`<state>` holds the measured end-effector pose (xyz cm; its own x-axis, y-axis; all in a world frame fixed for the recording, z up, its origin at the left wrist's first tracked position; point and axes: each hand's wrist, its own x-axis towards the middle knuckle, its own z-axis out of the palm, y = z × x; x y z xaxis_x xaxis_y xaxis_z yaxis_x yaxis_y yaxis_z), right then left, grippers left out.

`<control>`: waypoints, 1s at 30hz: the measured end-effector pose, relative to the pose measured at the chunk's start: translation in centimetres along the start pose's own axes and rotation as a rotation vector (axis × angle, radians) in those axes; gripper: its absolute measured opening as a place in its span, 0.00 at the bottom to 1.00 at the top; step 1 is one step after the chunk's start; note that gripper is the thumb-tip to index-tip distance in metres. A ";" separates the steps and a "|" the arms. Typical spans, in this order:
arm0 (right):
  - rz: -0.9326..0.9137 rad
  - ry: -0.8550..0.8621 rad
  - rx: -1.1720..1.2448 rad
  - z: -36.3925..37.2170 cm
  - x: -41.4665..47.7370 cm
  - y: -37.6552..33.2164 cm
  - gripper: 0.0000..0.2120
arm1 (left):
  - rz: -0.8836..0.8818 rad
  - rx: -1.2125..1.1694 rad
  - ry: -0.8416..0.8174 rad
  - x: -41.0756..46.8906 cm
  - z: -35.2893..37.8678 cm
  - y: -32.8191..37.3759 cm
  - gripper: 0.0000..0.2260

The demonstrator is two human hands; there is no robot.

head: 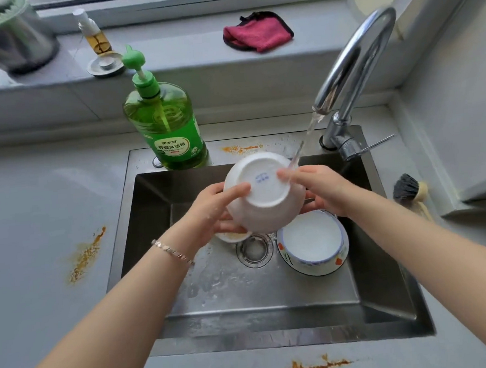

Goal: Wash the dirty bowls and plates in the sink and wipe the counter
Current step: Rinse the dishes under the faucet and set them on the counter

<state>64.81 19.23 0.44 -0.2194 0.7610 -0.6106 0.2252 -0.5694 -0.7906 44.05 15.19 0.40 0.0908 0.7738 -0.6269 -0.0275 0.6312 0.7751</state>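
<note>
Rinsing: the person is holding a white bowl (261,194) tipped with its foot ring facing up toward the camera, while water (307,136) is running from the tap (353,58) and striking the bowl's far right edge.
Left hand: the left hand (215,211) is gripping the bowl, thumb lying across the foot ring and fingers curling under the wall.
Right hand: the right hand (320,190) is clamping the opposite side, one digit resting on the base and the others wrapping beneath.
Bowl's place: it is hanging above the sink (272,296), clear of the floor and over the back part of the basin.
Handling: the bowl is looking like glazed ceramic, so it is likely behaving as stiff, moderately heavy, breakable and slick while wet.
Best hold: pinching wall and foot ring from two sides, as now, is probably giving the surest purchase; the ring is offering an edge against slipping.
Waiting: a patterned bowl (312,242) of cloudy water is standing just beside the drain (253,249), and a small dish (234,236) with brownish residue is showing partly under the left hand.
Table: orange-brown stains (88,252) are sitting unwiped on the table (35,198), and a pink cloth (257,34) is lying on the ledge behind.
</note>
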 end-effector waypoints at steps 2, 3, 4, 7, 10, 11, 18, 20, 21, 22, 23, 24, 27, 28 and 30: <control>0.008 -0.053 -0.044 1.4 0.0 0.2 0.20 | -0.017 -0.024 0.007 -1.4 -1.3 -0.6 0.12; 0.010 -0.065 -0.065 2.0 -0.1 0.4 0.21 | -0.026 -0.033 0.007 -2.1 -1.8 -0.9 0.15; 0.005 -0.066 -0.081 2.5 -0.1 0.7 0.21 | -0.038 -0.045 0.012 -2.6 -2.1 -1.2 0.17; -0.052 -0.025 -0.126 3.2 -0.6 1.8 0.19 | -0.055 -0.059 0.026 -3.5 -2.1 -2.3 0.18; -0.211 0.118 -0.259 2.3 -1.8 2.7 0.21 | -0.085 -0.038 0.058 -3.4 -0.8 -2.3 0.15; -0.294 0.170 -0.344 1.7 -2.3 3.0 0.21 | -0.118 -0.052 0.053 -3.4 -0.2 -1.9 0.15; -0.989 0.317 -0.948 0.1 -5.6 4.8 0.36 | -0.427 -0.146 -0.055 -2.1 4.1 0.7 0.19; -1.046 0.301 -0.980 -0.1 -5.6 5.3 0.35 | -0.410 -0.189 -0.025 -1.9 4.7 0.2 0.13; -1.013 0.254 -0.938 -0.2 -5.6 5.6 0.34 | -0.369 -0.226 0.014 -1.9 4.9 -0.2 0.11; -0.946 0.199 -0.850 -0.2 -5.6 5.9 0.35 | -0.309 -0.260 0.063 -1.9 4.9 -0.6 0.09; -0.845 0.160 -0.724 -0.2 -5.5 6.0 0.36 | -0.231 -0.268 0.108 -1.8 4.8 -1.1 0.08; -0.712 0.167 -0.571 -0.2 -5.4 6.1 0.36 | -0.151 -0.256 0.139 -1.7 4.7 -1.4 0.08; -0.121 0.155 0.067 -0.3 -4.5 5.7 0.36 | 0.006 -0.202 0.161 -1.6 3.9 -2.1 0.22; 0.052 0.044 0.312 -0.3 -4.0 5.7 0.35 | 0.040 -0.194 0.150 -1.6 3.7 -2.2 0.23; 0.205 -0.136 0.596 0.0 -3.6 5.5 0.30 | 0.110 -0.178 0.113 -1.8 3.4 -2.4 0.24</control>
<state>66.84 13.36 -1.66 -0.3549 0.5941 -0.7218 -0.2816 -0.8042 -0.5235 47.30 12.11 -0.11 -0.0346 0.8329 -0.5523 -0.2075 0.5346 0.8192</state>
